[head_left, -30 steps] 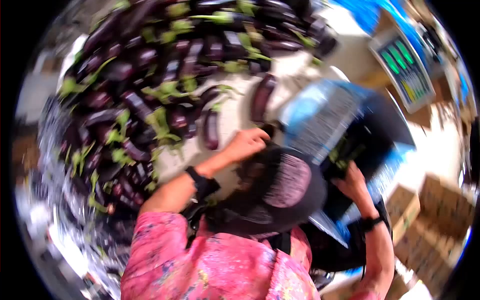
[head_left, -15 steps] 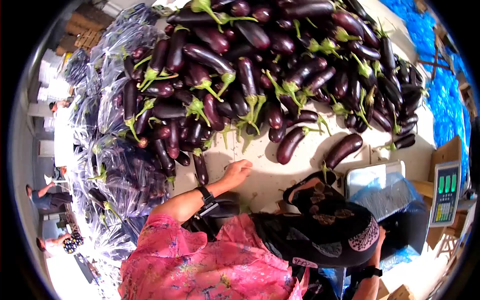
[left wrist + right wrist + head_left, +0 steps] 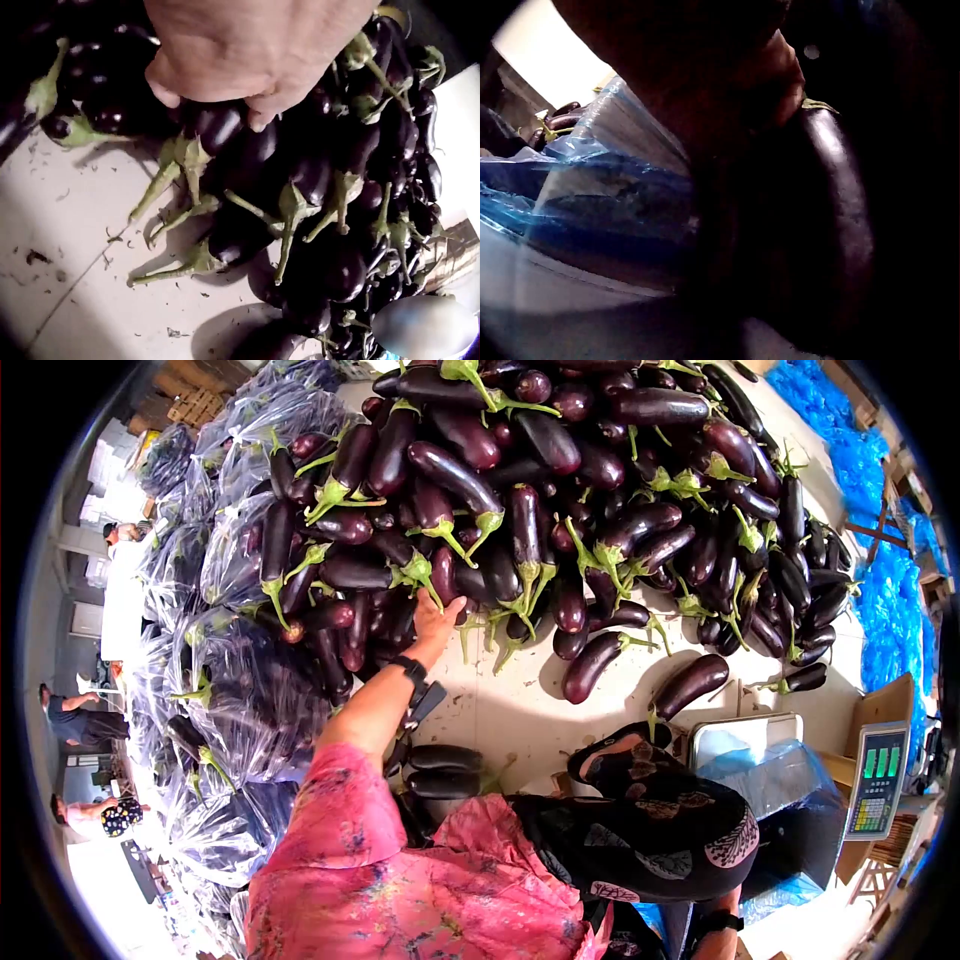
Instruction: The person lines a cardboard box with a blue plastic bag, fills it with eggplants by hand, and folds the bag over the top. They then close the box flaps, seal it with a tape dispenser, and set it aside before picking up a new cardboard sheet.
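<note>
My left hand is at the near edge of a large pile of dark purple eggplants. In the left wrist view, its thumb and fingers curl over the sides of one eggplant with a green stem. Down at the lower right, in the dark right wrist view, my right hand has its fingers at the stem end of a long glossy eggplant. Blue plastic lines the container beside that hand. In the head view, black patterned cloth covers most of the right hand.
Clear plastic bags of eggplants line the left side. Several loose eggplants lie on the white table, including a curved one. A digital scale display stands at the right beside a metal platform. Blue plastic sheeting runs behind.
My left hand has moved forward and left from above the bare table to the pile and taken hold of an eggplant. My right arm stays low at the container.
</note>
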`<state>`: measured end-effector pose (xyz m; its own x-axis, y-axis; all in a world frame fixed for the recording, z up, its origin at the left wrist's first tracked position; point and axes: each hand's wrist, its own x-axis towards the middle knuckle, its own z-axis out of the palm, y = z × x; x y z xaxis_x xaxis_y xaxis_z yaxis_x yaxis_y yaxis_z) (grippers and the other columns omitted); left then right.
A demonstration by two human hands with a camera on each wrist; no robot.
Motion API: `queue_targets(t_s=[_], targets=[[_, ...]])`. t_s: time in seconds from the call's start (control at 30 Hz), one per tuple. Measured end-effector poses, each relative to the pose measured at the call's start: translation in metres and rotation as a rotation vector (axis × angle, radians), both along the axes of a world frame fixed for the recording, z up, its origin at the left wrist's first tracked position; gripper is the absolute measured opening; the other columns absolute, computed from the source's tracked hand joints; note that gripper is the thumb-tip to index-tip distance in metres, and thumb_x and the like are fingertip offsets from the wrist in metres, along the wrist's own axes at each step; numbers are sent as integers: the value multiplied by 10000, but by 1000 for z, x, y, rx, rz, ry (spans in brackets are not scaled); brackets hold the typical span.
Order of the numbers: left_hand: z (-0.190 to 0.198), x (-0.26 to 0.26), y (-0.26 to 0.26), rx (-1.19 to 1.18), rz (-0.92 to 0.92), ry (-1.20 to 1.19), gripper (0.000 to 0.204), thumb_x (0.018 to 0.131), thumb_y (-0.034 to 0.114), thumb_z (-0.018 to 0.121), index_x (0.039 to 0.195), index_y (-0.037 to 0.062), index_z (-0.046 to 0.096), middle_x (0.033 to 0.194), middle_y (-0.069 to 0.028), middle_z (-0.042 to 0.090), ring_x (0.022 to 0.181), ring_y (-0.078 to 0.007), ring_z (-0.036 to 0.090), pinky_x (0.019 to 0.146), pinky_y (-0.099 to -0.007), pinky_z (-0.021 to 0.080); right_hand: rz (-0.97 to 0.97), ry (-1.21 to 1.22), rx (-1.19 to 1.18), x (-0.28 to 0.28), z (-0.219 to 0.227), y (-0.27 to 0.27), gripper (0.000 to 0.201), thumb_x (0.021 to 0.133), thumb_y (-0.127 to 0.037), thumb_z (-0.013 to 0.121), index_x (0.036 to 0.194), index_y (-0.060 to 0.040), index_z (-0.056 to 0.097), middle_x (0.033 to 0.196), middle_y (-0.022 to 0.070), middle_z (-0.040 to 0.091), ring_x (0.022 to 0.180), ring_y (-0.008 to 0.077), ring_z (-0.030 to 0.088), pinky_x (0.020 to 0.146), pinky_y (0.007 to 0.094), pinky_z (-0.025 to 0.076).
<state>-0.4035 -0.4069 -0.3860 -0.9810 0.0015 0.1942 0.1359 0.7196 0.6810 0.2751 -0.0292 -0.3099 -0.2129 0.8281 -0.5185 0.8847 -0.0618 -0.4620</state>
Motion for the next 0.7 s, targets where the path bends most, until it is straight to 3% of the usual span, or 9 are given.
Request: queue_targets(t_s=[0.1,0.13,0.23,0.4,0.5,0.6,0.63,0.67,0.7], targets=[[-2,-7,9,162,93,-165,743,667,359,848,1210,13,478,1133,-283,615,1052,-473,591,904,-491,480,-2,3,-3,6,7,-3,218,965,-203,530,977,-18,644,935,200,714,840,313,674,704,409,519],[2,1,1,157,31,-166,688,667,333,842,1176,28,493,1123,-266,614,1054,-450,589,901,-484,476,-9,7,-7,7,9,-4,218,964,-203,531,979,-18,645,935,199,714,840,310,673,705,408,519],[68,47,5,-66,-164,-84,684,657,311,848,1177,35,499,1074,-228,614,1014,-441,589,888,-486,474,-14,11,-20,4,8,-8,219,962,-203,534,985,-16,646,937,194,714,840,301,669,708,403,518],[122,95,-18,-180,-401,-75,608,658,256,868,1151,74,563,1037,-160,585,989,-366,602,849,-448,500,5,5,-35,2,17,-6,221,959,-202,540,995,-13,648,939,186,715,841,285,664,712,396,516],[123,120,-55,-74,-483,-428,597,687,289,856,1140,28,568,1028,-189,638,978,-343,639,837,-430,505,14,10,-40,0,19,-6,222,957,-202,544,1001,-11,649,940,181,715,842,275,660,714,392,515],[106,150,-114,-100,-600,-624,623,738,318,840,1176,-15,548,1016,-242,659,939,-317,662,832,-423,509,14,10,-44,2,24,-7,224,956,-202,548,1007,-9,650,941,177,716,842,266,657,716,387,513],[95,159,-137,-174,-663,-704,593,762,270,822,1197,-9,532,1070,-180,658,957,-265,649,860,-390,511,15,12,-48,2,26,-8,225,955,-202,549,1009,-9,651,942,175,716,842,263,656,717,386,513],[106,169,-146,-272,-626,-824,592,771,291,826,1201,1,540,1055,-175,663,954,-262,650,847,-401,507,20,10,-49,0,27,-8,226,954,-201,550,1011,-8,651,942,173,716,843,260,655,718,385,513],[83,178,-180,-244,-686,-868,568,764,338,811,1146,-10,575,995,-183,665,882,-282,648,792,-385,503,21,10,-48,-1,29,-8,226,954,-201,551,1013,-7,652,943,172,716,843,256,654,719,383,512]])
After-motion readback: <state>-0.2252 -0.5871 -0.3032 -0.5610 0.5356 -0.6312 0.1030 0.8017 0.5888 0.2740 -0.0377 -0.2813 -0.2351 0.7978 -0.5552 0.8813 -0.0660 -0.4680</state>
